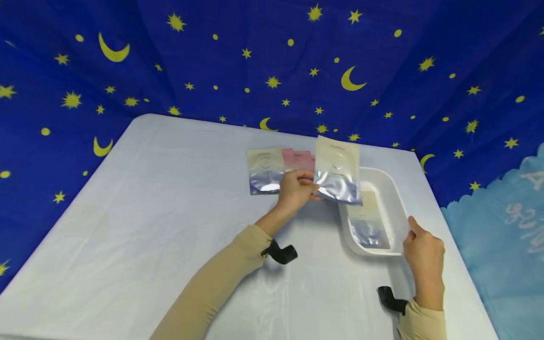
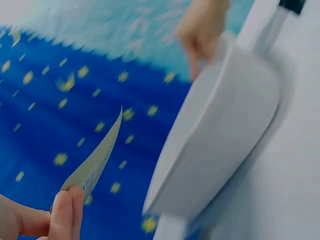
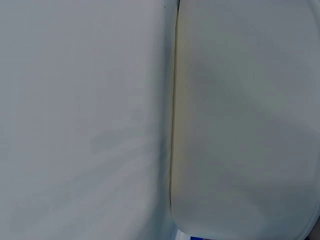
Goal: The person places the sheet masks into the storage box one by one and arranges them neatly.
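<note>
My left hand [image 1: 295, 191] pinches a flat foil packet [image 1: 337, 170], cream fading to silvery blue, by its lower left edge. Seen from the left wrist, this packet [image 2: 97, 160] is edge-on between thumb and fingers, beside the white tub [image 2: 215, 135]. In the head view it overlaps the left rim of the tub [image 1: 384, 174]. With its thumb along the top, my right hand [image 1: 425, 250] grips the tub's near right rim. Inside the tub lies a similar packet [image 1: 369, 226]. The right wrist view shows the tub's wall [image 3: 250, 125] close up, without the hand.
Left of the held packet, another cream-and-blue packet [image 1: 265, 170] lies on the white-covered table [image 1: 148, 212]. Pink packets [image 1: 299, 159] lie beside it, partly hidden by the left hand. A blue star-patterned cloth [image 1: 272, 56] hangs behind, and a light blue cloth [image 1: 501, 226] is at right.
</note>
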### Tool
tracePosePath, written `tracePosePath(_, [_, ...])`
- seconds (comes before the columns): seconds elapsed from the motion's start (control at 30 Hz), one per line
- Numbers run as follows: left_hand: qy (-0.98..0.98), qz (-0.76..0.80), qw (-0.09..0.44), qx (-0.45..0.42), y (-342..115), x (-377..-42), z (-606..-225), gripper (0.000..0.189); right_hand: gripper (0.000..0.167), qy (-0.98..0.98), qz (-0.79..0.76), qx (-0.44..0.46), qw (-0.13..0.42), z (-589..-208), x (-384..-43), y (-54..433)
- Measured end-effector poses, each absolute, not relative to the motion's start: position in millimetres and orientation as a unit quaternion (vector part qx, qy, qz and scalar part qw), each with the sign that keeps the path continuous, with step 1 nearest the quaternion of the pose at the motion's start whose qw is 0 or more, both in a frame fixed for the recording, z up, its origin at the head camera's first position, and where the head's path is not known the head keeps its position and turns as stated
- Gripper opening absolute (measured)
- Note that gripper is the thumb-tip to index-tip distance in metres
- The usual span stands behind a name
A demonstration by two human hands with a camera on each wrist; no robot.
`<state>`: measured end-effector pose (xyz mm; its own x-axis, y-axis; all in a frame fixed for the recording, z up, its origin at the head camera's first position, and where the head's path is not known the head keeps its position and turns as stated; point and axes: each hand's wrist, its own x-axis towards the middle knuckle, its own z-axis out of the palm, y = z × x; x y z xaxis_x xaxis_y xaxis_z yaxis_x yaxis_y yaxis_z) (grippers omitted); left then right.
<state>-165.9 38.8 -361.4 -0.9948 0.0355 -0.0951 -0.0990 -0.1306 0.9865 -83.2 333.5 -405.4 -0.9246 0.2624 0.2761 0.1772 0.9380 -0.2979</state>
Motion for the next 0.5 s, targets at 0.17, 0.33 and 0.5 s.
tracePosePath(0.17, [0.689, 0.722, 0.069, -0.009, 81, -152, -369, 0.027, 0.041, -0.973, 0.133, -0.130, 0.134, -404, -85, 335])
tracePosePath(0.33, [0.708, 0.703, 0.071, 0.000, 103, -141, -379, 0.025, 0.041, -0.973, 0.130, -0.126, 0.146, -405, -84, 335])
tracePosePath(0.5, [0.736, 0.674, 0.064, 0.019, 114, -131, -387, 0.025, 0.040, -0.972, 0.125, -0.107, 0.166, -405, -83, 335])
